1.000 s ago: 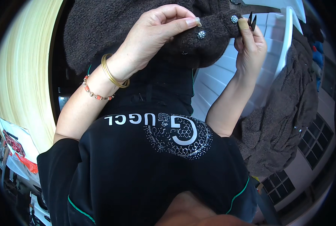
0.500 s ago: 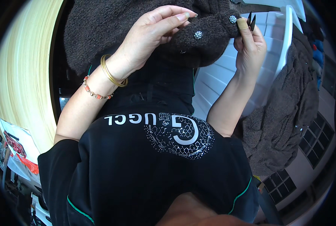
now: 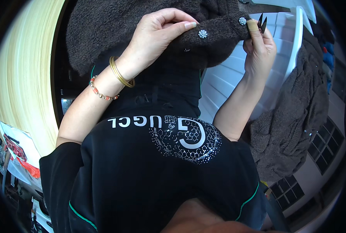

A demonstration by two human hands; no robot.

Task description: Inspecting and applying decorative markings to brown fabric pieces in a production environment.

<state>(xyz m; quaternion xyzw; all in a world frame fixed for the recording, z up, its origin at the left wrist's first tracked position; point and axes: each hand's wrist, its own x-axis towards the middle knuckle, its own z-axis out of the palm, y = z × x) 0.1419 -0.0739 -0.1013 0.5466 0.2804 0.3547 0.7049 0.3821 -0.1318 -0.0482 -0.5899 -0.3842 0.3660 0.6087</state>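
My left grip (image 3: 151,39): pinched at brown garment (image 3: 224,33), can't tell what's held. Right grip (image 3: 261,48): closed on its end plus snips (image 3: 263,26). White bin (image 3: 227,91) underneath, brown fabric (image 3: 279,145) just outside.

Two face-on rhinestone buttons (image 3: 202,34), two dark blades (image 3: 264,25)
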